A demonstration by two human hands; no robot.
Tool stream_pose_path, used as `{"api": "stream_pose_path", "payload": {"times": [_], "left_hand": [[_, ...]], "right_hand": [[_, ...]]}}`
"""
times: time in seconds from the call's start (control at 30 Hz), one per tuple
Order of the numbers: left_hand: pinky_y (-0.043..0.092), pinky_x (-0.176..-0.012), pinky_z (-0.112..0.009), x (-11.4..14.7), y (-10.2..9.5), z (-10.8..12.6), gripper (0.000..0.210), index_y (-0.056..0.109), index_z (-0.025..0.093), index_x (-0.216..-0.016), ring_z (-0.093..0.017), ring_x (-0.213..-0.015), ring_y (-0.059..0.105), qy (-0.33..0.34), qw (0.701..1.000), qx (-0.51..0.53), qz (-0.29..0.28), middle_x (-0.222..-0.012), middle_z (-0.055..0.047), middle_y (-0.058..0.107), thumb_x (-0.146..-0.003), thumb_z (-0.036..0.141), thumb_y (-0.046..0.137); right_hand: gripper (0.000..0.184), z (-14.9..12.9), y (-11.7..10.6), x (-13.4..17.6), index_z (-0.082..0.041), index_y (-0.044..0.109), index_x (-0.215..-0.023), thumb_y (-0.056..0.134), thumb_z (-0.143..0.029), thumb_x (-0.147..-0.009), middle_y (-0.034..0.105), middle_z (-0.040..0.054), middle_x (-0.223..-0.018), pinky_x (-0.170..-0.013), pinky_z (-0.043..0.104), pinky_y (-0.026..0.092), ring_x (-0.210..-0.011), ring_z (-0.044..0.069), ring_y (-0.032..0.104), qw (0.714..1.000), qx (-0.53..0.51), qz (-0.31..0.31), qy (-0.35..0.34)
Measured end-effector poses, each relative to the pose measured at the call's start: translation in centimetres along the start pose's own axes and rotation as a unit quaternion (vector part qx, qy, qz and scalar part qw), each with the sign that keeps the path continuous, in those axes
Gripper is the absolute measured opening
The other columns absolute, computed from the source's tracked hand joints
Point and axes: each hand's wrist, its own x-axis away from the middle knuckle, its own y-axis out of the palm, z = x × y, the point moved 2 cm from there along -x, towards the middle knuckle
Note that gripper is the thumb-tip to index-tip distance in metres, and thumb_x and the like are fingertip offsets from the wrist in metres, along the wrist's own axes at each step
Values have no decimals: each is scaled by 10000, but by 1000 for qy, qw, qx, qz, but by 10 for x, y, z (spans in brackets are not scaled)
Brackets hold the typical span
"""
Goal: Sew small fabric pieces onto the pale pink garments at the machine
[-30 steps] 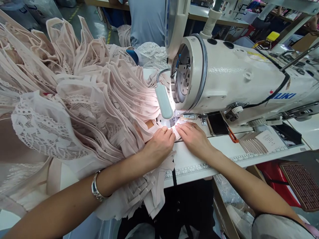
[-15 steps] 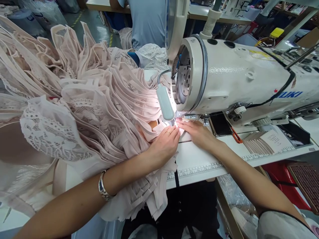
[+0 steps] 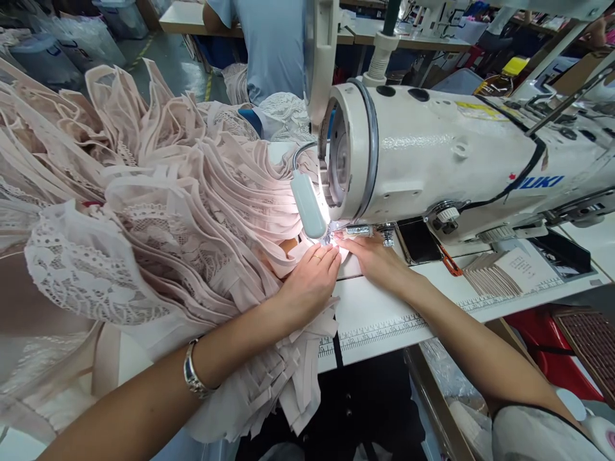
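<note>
My left hand (image 3: 311,275), wearing a ring and with a bracelet at the wrist, presses its closed fingers on the pale pink fabric of a bra (image 3: 283,261) just in front of the sewing machine's lit needle area. From the right, my right hand (image 3: 377,259) reaches under the machine head, its thumb and fingers closed at the same fabric edge. The sewing machine (image 3: 423,153) stands above the hands. A small grey-green lamp (image 3: 308,205) lights the spot. The fabric between my fingertips is partly hidden by fingers and glare.
A large heap of pink lace bras (image 3: 192,218) covers the left side and hangs over the front edge. Right of my hands lie a dark phone (image 3: 419,242), orange-handled snips (image 3: 450,261) and a stack of cards (image 3: 500,272). A ruler tape (image 3: 384,330) lines the table edge. A person in blue (image 3: 273,45) sits ahead.
The view has shifted slightly, so the machine and table appear farther left. Both hands keep their place by the needle, with little visible movement of the fabric.
</note>
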Motion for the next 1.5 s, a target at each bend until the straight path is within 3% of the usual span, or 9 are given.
{"api": "stream_pose_path", "payload": {"times": [0.17, 0.37, 0.5, 0.73, 0.9, 1.03, 1.1, 1.27, 1.5], "left_hand": [[362, -1181, -470, -1, 0, -2, 612, 511, -29, -1380, -353, -1356, 542, -3, 1000, -5, -2, -1422, -243, 598, -891, 290, 697], [394, -1143, -444, -3, 0, -3, 414, 550, 3, -1348, -308, -1320, 574, -8, 1000, -25, 15, -1392, -215, 629, -957, 138, 533], [405, -1123, -456, -3, 0, -4, 417, 552, 22, -1351, -309, -1301, 578, -11, 1000, -21, 18, -1382, -218, 631, -952, 142, 533], [412, -1081, -476, -3, 1, -6, 498, 539, 6, -1358, -352, -1245, 578, -12, 1000, -12, 18, -1352, -244, 629, -944, 274, 610], [373, -1076, -493, -1, -2, -3, 562, 509, 32, -1386, -351, -1222, 572, -21, 999, -31, 28, -1324, -215, 642, -945, 356, 636], [395, -1001, -454, 2, -10, -11, 184, 638, 108, -1101, -268, -965, 632, -16, 995, -81, 50, -1079, -129, 710, -982, 145, 503], [415, -926, -411, 3, -14, -19, 251, 631, 155, -916, -230, -841, 609, -20, 992, -104, 67, -908, -77, 694, -979, 46, 414], [418, -839, -370, 6, -16, -31, 293, 634, 152, -1088, -220, -862, 587, 17, 990, -93, 100, -928, -60, 684, -992, 31, 385], [412, -706, -330, 3, -7, -33, 258, 670, 119, -998, -222, -809, 567, 33, 994, -70, 80, -859, -81, 621, -986, 58, 420]], "right_hand": [[565, -11, -8, 0, -295, 602, -1405, 276, -130, -974, 650, 36, -1409, -1103, 526, 434, -1166, 263, 637, 1000, 5, -9, 8], [554, -21, -15, -2, -267, 606, -1392, 249, -151, -986, 675, 63, -1348, -1125, 515, 396, -1156, 265, 629, 998, 22, -44, 32], [590, -21, -14, -3, -277, 576, -1431, 258, -111, -962, 666, 68, -1360, -1122, 527, 392, -1187, 281, 619, 998, 31, -51, 37], [547, -10, -5, -4, -315, 568, -1432, 278, -162, -994, 710, 62, -1243, -1070, 512, 436, -981, 253, 677, 999, 48, -6, -1], [501, -7, -2, -4, -301, 592, -1396, 331, -169, -990, 732, 62, -1123, -933, 410, 506, -1005, 251, 658, 997, 54, 31, -37], [504, -4, 0, -1, -289, 664, -1284, 357, -100, -932, 746, 65, -1048, -853, 407, 528, -970, 269, 651, 996, 55, 59, -22], [493, -2, 1, 1, -298, 705, -1190, 378, -70, -900, 744, 42, -1076, -855, 398, 537, -988, 256, 652, 997, 39, 60, -40], [474, 0, 1, 7, -267, 728, -1184, 402, -68, -904, 720, 60, -1161, -869, 382, 547, -1028, 237, 659, 994, 9, 61, -89], [473, -3, 3, 8, -254, 718, -1215, 400, -68, -919, 732, 71, -1128, -899, 403, 556, -1050, 244, 659, 991, -5, 93, -101]]}}
